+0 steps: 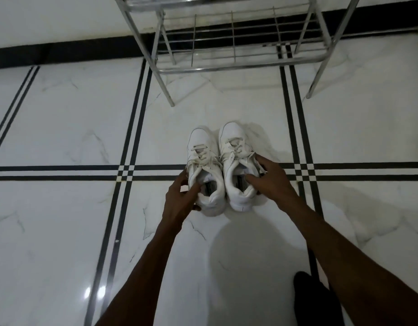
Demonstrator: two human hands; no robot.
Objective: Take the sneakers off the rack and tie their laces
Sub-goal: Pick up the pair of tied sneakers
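Closest to me: both forearms reaching fwd over the white tiled floor. My left hand is clamped on the left sneaker, thumb tucked inside the collar, fingers wrapped round the outer side. Right hand does the same w/ the right sneaker, thumb in the opening, fingers spread on the outside. Shoes sit side by side on the floor, toes pointing away, laces loose. Further back, the metal rack against the wall.
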